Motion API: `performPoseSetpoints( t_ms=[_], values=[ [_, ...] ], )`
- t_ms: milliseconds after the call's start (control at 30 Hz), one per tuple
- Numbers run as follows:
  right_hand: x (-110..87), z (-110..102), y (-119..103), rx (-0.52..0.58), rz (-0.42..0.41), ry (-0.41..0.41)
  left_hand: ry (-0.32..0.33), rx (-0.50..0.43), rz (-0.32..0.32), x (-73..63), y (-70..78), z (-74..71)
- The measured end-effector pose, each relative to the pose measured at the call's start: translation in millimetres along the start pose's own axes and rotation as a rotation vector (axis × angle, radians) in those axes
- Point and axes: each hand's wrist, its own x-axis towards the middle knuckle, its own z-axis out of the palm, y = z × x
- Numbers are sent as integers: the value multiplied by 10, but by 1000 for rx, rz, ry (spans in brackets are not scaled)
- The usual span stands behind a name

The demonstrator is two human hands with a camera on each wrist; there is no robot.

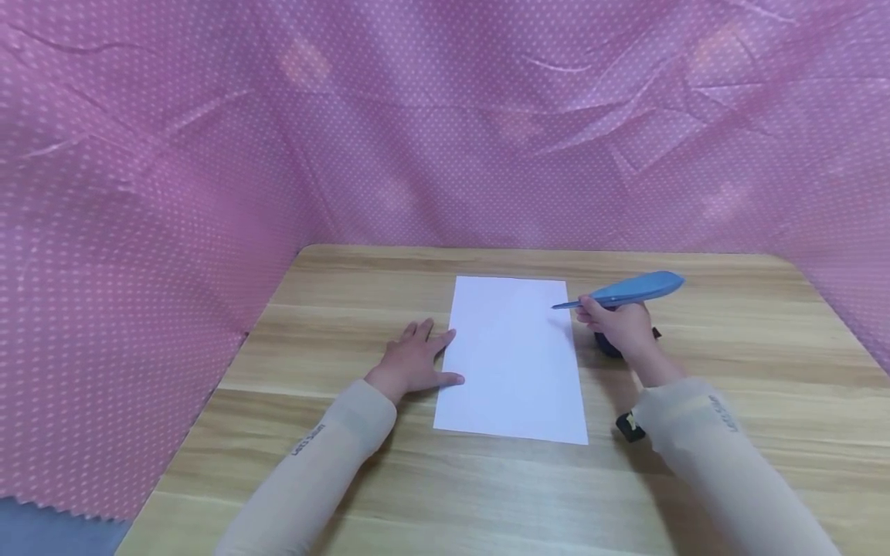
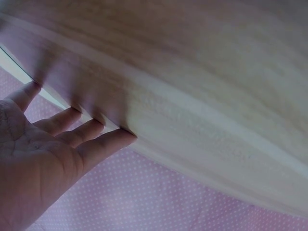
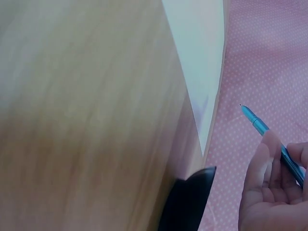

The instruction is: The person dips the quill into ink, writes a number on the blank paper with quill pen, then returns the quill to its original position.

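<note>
A white sheet of paper (image 1: 511, 363) lies on the wooden table, its long side running away from me. My left hand (image 1: 412, 363) rests at its left edge with fingers spread, thumb and index tip on the paper. In the left wrist view the left fingertips (image 2: 126, 135) touch down along the surface. My right hand (image 1: 626, 328) pinches a blue feather-shaped pen (image 1: 647, 285) over the sheet's upper right edge. In the right wrist view the pen's tip (image 3: 246, 111) points away from the fingers and looks raised off the paper.
Under my right hand sits a dark rounded object (image 1: 607, 345), partly hidden; its black curved edge shows in the right wrist view. A small black item (image 1: 630, 427) with a yellowish mark is by the right cuff. Pink dotted cloth (image 1: 445, 154) hangs behind the table (image 1: 751, 355).
</note>
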Motion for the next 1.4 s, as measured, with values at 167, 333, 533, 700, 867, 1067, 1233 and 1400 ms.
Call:
performPoseSetpoints(
  t_ms=[167,333,533,700,867,1067,1233,1400],
  values=[
    [19,69,7,-12,8,-12,6,-1,13,9,14,1],
    [40,141,1,-27,39,-24,12,-4,16,-3,28,5],
    [57,194,21,-145,12,-35,12,-14,12,-32,55,3],
    [67,212,41,-165,23,-57,9,-10,14,-54,68,-8],
    [54,230,37,-159,16,-66,13,-16,15,-61,69,-17],
    [58,256,36,-144,11,-81,13,-2,10,-44,52,-10],
    [61,268,19,-131,13,-101,11,1,5,-34,39,-17],
    [61,286,10,-121,20,-118,11,1,6,-35,24,-18]
  ],
)
